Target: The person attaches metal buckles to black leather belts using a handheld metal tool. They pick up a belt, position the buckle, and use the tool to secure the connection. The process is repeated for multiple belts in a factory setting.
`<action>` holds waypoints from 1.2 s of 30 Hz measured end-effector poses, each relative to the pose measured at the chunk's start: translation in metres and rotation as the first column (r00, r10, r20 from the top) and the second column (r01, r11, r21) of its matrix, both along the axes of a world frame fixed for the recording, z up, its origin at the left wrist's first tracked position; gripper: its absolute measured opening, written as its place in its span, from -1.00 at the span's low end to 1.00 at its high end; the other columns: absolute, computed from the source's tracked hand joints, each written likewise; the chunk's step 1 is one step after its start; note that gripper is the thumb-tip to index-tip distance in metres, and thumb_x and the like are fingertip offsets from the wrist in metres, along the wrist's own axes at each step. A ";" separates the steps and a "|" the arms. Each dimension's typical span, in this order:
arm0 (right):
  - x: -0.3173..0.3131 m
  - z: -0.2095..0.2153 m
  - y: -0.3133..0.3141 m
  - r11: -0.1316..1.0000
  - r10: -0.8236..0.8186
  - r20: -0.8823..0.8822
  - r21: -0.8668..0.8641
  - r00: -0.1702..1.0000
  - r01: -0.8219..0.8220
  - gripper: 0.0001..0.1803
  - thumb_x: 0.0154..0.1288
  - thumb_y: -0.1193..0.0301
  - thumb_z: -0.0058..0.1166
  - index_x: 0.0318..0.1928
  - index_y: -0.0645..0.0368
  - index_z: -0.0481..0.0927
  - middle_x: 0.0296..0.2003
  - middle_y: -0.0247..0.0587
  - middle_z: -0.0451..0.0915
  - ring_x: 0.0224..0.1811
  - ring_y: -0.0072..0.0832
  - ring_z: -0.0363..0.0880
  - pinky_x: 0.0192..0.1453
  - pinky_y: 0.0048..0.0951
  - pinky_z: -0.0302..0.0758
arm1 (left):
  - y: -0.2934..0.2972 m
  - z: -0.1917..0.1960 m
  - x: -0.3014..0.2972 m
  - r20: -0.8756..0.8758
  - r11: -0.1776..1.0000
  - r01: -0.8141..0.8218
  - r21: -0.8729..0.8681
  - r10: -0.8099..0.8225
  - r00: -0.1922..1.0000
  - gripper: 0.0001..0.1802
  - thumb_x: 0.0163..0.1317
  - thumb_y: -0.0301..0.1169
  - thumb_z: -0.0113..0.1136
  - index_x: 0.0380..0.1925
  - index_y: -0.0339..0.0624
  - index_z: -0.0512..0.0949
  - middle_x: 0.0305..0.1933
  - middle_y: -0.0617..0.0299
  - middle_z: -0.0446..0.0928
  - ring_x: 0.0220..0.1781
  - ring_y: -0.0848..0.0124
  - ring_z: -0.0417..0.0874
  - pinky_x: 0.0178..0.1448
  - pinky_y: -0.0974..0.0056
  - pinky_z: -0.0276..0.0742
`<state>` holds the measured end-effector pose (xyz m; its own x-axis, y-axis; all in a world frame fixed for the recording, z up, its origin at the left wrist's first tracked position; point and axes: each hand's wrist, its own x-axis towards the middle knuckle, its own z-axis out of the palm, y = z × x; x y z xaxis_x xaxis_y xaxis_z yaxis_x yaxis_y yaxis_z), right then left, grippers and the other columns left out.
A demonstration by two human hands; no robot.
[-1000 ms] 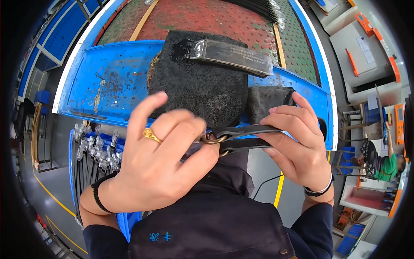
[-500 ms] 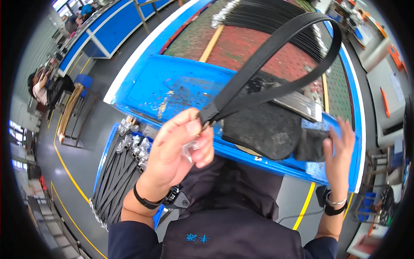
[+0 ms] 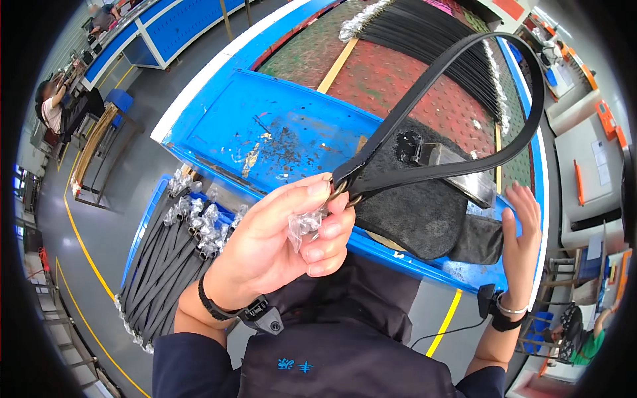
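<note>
My left hand (image 3: 279, 242) is closed on the two ends of a black strap (image 3: 431, 174), pinching them together with the thumb on top. From there the strap rises in a wide loop over the table. Brass-coloured metal rings and a bit of clear plastic wrap (image 3: 305, 229) show at the fingers. My right hand (image 3: 523, 232) is open, fingers apart, by the right edge of the blue tray (image 3: 212, 123), beside a small folded black cloth (image 3: 479, 240). A larger black cloth (image 3: 411, 222) lies in the tray under the loop, with a shiny metal block (image 3: 474, 189) on it.
Many black straps with plastic-wrapped ends lie in a blue crate (image 3: 142, 232) at my lower left. More straps (image 3: 424, 40) are lined up on the red and green textured tabletop (image 3: 391, 73) beyond the tray. People sit at far left and far right.
The looped strap has shifted slightly right and down in view and turned a little, with my left hand still holding its ends. My right hand stays open near the tray's edge.
</note>
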<state>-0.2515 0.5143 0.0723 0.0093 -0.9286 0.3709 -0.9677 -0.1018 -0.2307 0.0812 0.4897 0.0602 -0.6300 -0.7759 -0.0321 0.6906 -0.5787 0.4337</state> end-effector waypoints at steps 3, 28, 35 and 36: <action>0.018 -0.007 -0.021 0.996 0.066 0.214 0.051 0.975 -0.079 -0.52 0.17 0.43 0.09 0.13 0.25 0.39 0.13 0.03 0.39 0.23 -0.16 0.30 0.28 -0.29 0.19 | 0.000 -0.002 0.005 -0.096 0.998 0.051 0.039 -0.047 0.994 -0.76 0.35 -0.24 -0.17 -0.37 -0.18 0.30 -0.50 0.31 0.27 -0.62 0.56 0.25 -0.58 0.43 0.22; -0.063 -0.007 0.089 0.795 0.580 0.748 -0.606 -0.322 0.022 -0.34 0.27 0.22 -0.09 0.26 0.36 0.11 0.22 0.14 0.21 0.32 -0.14 0.15 0.39 -0.08 0.09 | 0.016 0.019 -0.040 0.193 0.003 0.407 -0.913 0.884 0.427 -0.79 -0.37 -0.55 0.26 -0.59 -0.16 0.54 -0.62 0.25 0.33 -0.65 0.37 0.38 -0.60 0.33 0.24; 0.014 -0.003 0.086 0.892 0.379 0.910 -0.407 0.169 0.194 -0.04 -0.16 0.01 0.22 0.22 0.13 0.08 -0.11 0.02 0.34 -0.13 -0.33 0.43 -0.09 -0.34 0.54 | 0.018 0.020 -0.073 0.189 -0.090 0.458 -0.884 0.829 0.526 -0.77 -0.46 -0.52 0.23 -0.62 -0.12 0.52 -0.64 0.26 0.29 -0.68 0.37 0.34 -0.65 0.32 0.18; 0.013 -0.004 0.086 0.902 0.348 0.919 -0.382 0.184 0.200 -0.01 -0.20 -0.01 0.25 0.22 0.13 0.09 -0.12 0.01 0.36 -0.13 -0.34 0.42 -0.10 -0.36 0.53 | 0.018 0.019 -0.075 0.190 -0.091 0.458 -0.884 0.826 0.531 -0.77 -0.47 -0.52 0.23 -0.63 -0.12 0.52 -0.64 0.26 0.29 -0.68 0.36 0.34 -0.65 0.32 0.18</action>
